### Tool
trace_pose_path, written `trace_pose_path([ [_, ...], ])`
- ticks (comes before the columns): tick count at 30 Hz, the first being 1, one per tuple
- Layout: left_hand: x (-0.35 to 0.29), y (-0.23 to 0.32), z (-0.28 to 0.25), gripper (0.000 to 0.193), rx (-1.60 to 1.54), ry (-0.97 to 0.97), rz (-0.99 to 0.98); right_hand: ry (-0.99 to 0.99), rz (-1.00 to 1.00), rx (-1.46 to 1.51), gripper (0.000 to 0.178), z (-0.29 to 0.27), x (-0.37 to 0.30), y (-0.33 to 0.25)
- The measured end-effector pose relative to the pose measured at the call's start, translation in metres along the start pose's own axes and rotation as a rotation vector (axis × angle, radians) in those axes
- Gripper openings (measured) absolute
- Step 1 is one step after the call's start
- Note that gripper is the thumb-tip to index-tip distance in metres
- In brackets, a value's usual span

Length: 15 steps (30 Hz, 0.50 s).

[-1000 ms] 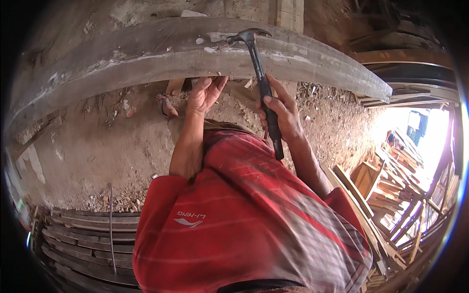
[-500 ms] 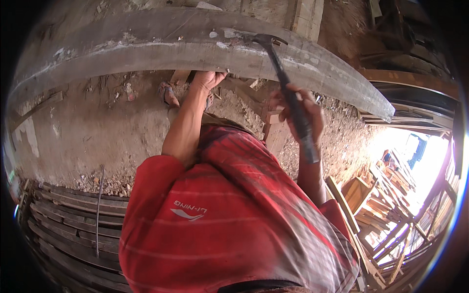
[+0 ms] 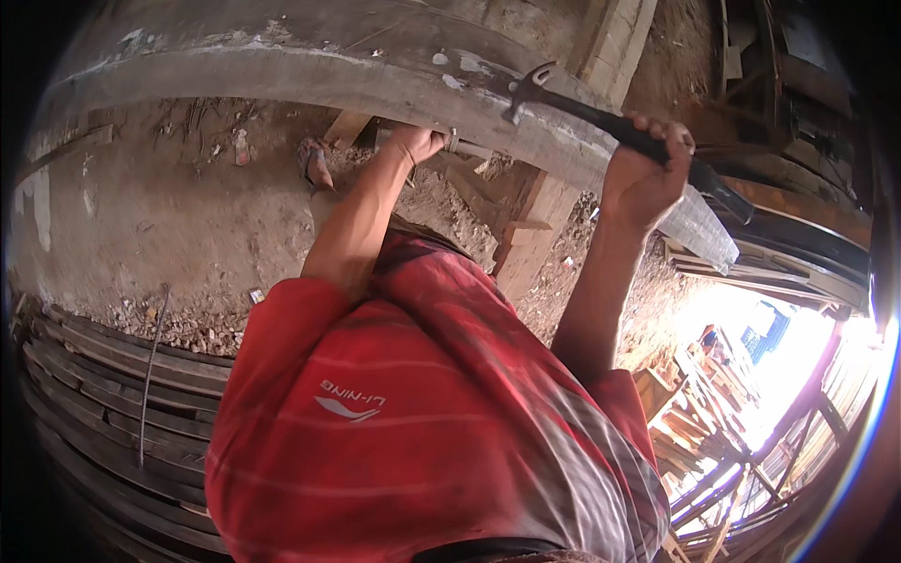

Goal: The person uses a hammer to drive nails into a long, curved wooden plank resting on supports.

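Observation:
A long, grey, weathered wooden beam (image 3: 282, 80) with whitish patches stretches across the top of the view, tapering toward the right. My left hand (image 3: 419, 144) is closed at the beam's near edge, its fingers curled under; what they grip is hidden. My right hand (image 3: 648, 169) is wrapped around the dark handle of a claw hammer (image 3: 587, 114). The hammer's head is over the beam's right part, claw pointing away from me. I cannot tell whether the head touches the wood.
Dark planks (image 3: 113, 394) are stacked at the lower left, with a thin rod (image 3: 153, 375) lying across them. Light timber offcuts (image 3: 690, 422) pile up at the lower right. A wooden support (image 3: 537, 225) stands below the beam. A foot (image 3: 317, 164) shows on the dirt floor.
My right hand has swung outward to the right and away from me, and the hammer now lies more sideways. The left hand stays closed at the beam's edge. The whole view has shifted slightly.

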<state>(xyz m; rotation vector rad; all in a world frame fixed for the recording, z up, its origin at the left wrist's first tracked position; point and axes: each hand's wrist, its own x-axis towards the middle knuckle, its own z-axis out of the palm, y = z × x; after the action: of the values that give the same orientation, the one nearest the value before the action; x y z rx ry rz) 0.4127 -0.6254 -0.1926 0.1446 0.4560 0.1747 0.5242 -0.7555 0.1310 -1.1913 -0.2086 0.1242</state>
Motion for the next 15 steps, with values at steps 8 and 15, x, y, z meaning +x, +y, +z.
trace_pose_path([
  [8,-0.135,0.047,0.081,0.023,1.117,-0.281,-0.221,-0.312,-0.347,-0.204,0.018,0.045,-0.017,0.024],
  [15,-0.099,0.096,0.133,0.038,1.862,0.014,1.015,-0.482,-0.404,-0.593,0.018,0.067,-0.039,0.045],
])
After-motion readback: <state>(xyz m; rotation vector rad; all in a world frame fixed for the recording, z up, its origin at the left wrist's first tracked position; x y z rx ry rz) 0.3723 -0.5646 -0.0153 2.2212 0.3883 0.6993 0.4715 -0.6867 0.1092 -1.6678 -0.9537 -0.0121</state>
